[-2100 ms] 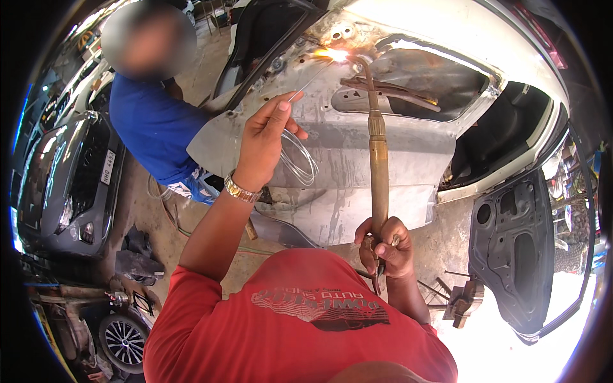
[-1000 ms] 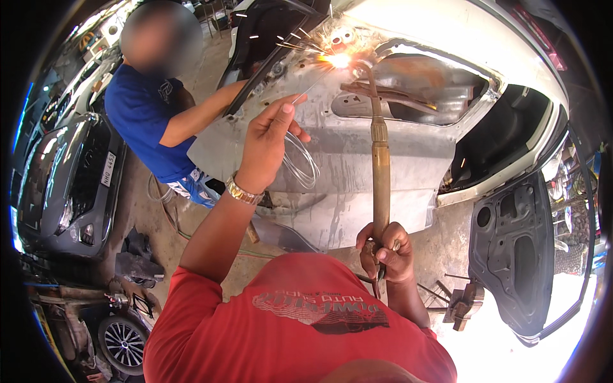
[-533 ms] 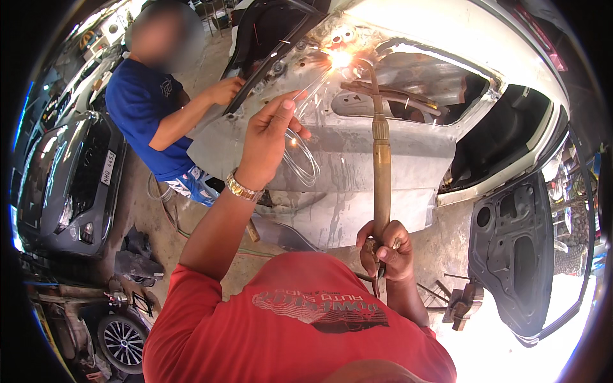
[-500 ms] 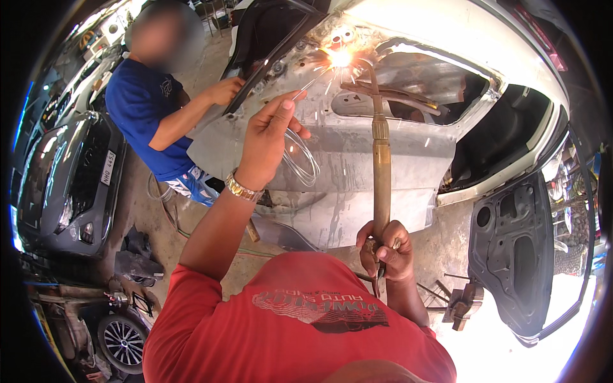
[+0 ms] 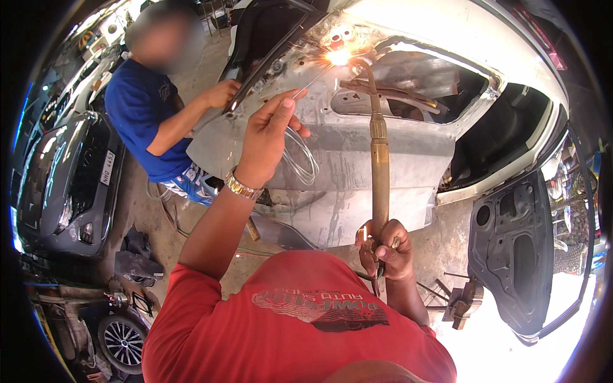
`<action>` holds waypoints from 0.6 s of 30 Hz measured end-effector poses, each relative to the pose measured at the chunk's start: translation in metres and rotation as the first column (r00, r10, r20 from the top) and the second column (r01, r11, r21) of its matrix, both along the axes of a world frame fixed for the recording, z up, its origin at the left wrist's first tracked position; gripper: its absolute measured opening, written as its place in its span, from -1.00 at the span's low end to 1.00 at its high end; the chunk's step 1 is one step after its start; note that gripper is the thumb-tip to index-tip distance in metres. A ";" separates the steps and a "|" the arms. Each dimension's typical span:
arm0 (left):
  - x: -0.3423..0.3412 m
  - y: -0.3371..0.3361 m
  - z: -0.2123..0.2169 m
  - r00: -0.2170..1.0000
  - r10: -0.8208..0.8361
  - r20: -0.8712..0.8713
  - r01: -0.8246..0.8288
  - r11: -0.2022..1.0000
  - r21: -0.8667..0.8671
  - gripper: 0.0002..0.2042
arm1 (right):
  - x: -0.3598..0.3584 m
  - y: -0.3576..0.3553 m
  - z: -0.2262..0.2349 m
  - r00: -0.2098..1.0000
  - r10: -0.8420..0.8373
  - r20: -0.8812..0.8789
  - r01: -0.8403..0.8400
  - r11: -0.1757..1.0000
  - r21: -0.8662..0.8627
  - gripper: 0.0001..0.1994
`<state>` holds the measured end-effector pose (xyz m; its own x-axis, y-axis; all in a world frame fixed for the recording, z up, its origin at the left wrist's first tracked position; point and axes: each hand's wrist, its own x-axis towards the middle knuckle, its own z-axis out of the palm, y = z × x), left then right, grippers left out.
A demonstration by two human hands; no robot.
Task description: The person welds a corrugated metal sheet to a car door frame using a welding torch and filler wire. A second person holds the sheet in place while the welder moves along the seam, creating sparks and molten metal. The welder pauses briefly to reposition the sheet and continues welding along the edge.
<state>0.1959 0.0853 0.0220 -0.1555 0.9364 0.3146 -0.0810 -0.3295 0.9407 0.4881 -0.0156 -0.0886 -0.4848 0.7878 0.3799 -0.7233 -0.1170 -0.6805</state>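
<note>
My left hand (image 5: 271,131) pinches a thin metal filler wire (image 5: 311,83), whose far end reaches the bright flame. The rest of the wire hangs in a loose coil (image 5: 301,159) below my fingers. In my right hand (image 5: 391,249) is the brass gas welding torch (image 5: 380,172), gripped at its lower end near the valves. Its bent tip (image 5: 370,73) points left into a glowing spot with sparks. That spot lies on the bare grey metal side panel (image 5: 357,153) of a car, left of a window opening (image 5: 421,83). Glare hides the metal right at the flame.
A co-worker in a blue shirt (image 5: 143,115) stands at the left, one hand on a dark frame edge (image 5: 255,80). A dark car (image 5: 70,179) is parked behind. At right stand a detached door (image 5: 514,255) and a vise (image 5: 464,303). A hose (image 5: 175,220) crosses the floor.
The flame's glow and sparks have changed shape, and the torch has shifted very slightly left. The co-worker has moved a little. My hands keep nearly the same place and grip.
</note>
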 end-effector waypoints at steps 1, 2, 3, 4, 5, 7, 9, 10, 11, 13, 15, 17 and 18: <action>0.000 0.000 -0.001 1.000 -0.001 0.001 0.001 1.000 -0.007 -0.58 | 0.000 0.000 0.000 1.000 0.001 0.002 -0.001 1.000 0.004 -0.76; 0.000 0.000 -0.001 1.000 0.003 -0.001 -0.003 1.000 -0.006 -0.58 | 0.000 0.000 0.000 1.000 -0.001 -0.001 0.001 1.000 0.003 -0.76; 0.000 0.000 -0.001 1.000 0.006 -0.003 -0.006 1.000 -0.005 -0.58 | 0.000 0.000 -0.001 1.000 -0.003 -0.003 0.003 1.000 0.002 -0.76; 0.000 -0.001 -0.001 1.000 0.009 -0.004 -0.009 1.000 -0.003 -0.57 | 0.000 -0.001 -0.001 1.000 -0.005 -0.005 0.005 1.000 0.001 -0.76; -0.001 -0.001 -0.001 1.000 0.007 -0.002 -0.007 1.000 -0.003 -0.57 | 0.000 -0.001 -0.001 1.000 -0.003 -0.003 0.003 1.000 0.001 -0.76; -0.002 -0.002 -0.001 1.000 0.002 0.003 -0.002 1.000 -0.002 -0.57 | 0.001 -0.001 -0.001 1.000 0.000 0.000 0.000 1.000 0.002 -0.76; -0.004 -0.001 -0.001 1.000 0.012 -0.012 -0.012 1.000 0.000 -0.58 | 0.001 -0.001 -0.002 1.000 -0.004 0.000 0.004 1.000 0.002 -0.76; -0.004 -0.001 -0.001 1.000 0.017 -0.019 -0.017 1.000 0.002 -0.58 | 0.001 -0.001 -0.002 1.000 -0.006 0.000 0.006 1.000 0.002 -0.76; -0.003 -0.002 0.001 1.000 0.016 -0.006 -0.016 1.000 0.005 -0.58 | 0.001 -0.001 -0.002 1.000 -0.008 -0.002 0.008 1.000 0.000 -0.77; -0.001 -0.006 0.004 1.000 0.014 0.019 -0.014 1.000 0.012 -0.59 | 0.002 -0.002 0.000 1.000 -0.014 -0.009 0.014 1.000 -0.003 -0.79; -0.005 -0.010 0.005 0.999 0.000 0.035 -0.001 0.999 0.036 -0.59 | 0.004 -0.006 0.003 0.998 0.003 -0.060 -0.002 1.000 0.013 -0.81; -0.006 -0.017 0.006 0.999 -0.006 0.041 0.004 0.999 0.037 -0.58 | 0.010 -0.008 0.007 0.994 0.019 -0.108 -0.013 0.998 0.054 -0.84; -0.005 -0.022 0.009 0.999 -0.004 0.041 0.003 1.000 0.027 -0.58 | 0.013 -0.010 0.006 0.991 0.024 -0.130 -0.015 0.997 0.071 -0.84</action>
